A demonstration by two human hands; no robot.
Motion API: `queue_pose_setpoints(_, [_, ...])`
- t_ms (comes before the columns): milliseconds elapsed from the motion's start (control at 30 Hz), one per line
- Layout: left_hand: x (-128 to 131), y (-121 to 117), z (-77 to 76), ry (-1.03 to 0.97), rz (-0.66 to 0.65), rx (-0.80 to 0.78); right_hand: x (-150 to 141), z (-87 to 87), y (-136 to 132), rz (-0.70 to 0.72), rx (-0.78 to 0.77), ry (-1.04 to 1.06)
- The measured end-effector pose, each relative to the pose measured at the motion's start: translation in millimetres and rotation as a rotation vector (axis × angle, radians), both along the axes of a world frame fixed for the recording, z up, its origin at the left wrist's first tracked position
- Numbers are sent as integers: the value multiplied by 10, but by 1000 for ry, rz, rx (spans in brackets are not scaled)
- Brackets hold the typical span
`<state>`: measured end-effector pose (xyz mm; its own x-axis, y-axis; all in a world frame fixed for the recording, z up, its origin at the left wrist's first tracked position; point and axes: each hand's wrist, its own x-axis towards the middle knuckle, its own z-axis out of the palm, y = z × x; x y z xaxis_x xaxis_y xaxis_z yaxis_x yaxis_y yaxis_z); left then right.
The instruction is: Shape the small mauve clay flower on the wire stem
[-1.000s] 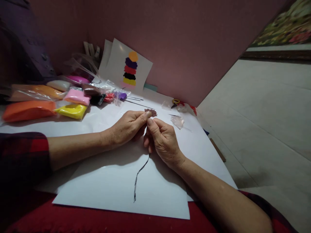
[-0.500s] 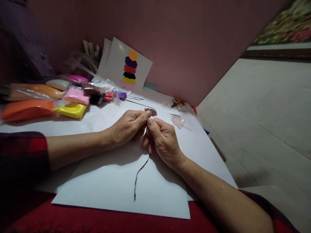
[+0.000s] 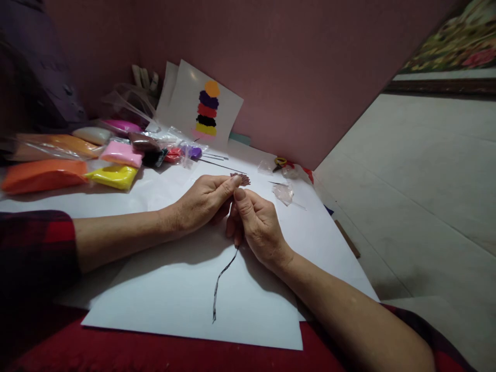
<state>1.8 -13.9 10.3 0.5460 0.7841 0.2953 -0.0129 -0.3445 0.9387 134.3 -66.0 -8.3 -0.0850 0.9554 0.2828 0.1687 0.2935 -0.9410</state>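
Observation:
Both hands meet over a white sheet of paper [image 3: 174, 289]. My left hand [image 3: 205, 201] pinches a small brownish-purple flower head [image 3: 242, 179] just under its top. My right hand [image 3: 258, 225] is closed round the thin dark wire stem [image 3: 220, 281] right below the flower. The stem's lower end trails from under my right hand toward me and lies on the paper.
Packets of coloured clay lie at the far left: orange [image 3: 42, 175], yellow [image 3: 114, 176], pink [image 3: 122, 153]. A white card with stacked colour blobs [image 3: 207, 108] leans on the pink wall. Small scissors [image 3: 279, 163] and a clear plastic scrap [image 3: 283, 193] lie beyond my hands.
Almost nothing has moved. My right hand has shifted slightly to the left along the stem; the flower stays where it was.

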Motion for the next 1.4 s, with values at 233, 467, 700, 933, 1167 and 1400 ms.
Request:
queue_pose_setpoints(233, [1,-1,0,-1,-2,-3,11,-14,7,0,-14,-9])
queue_pose_setpoints(467, [4,-2,-4,-21,-12,-13,6,-5,2,-6,0,-27])
queue_pose_setpoints(700, [5,-3,-10,-44,-61,-45,0,-3,11,-15,4,-28])
queue_pose_setpoints(933, [-2,0,-13,-41,-69,-35,-8,-13,17,-4,5,10])
queue_pose_setpoints(1167, [-4,-15,-10,5,-31,-33,-2,-13,20,4,7,9])
queue_pose_setpoints(1400, [-2,-5,-3,4,-49,-41,-4,-8,22,15,7,20])
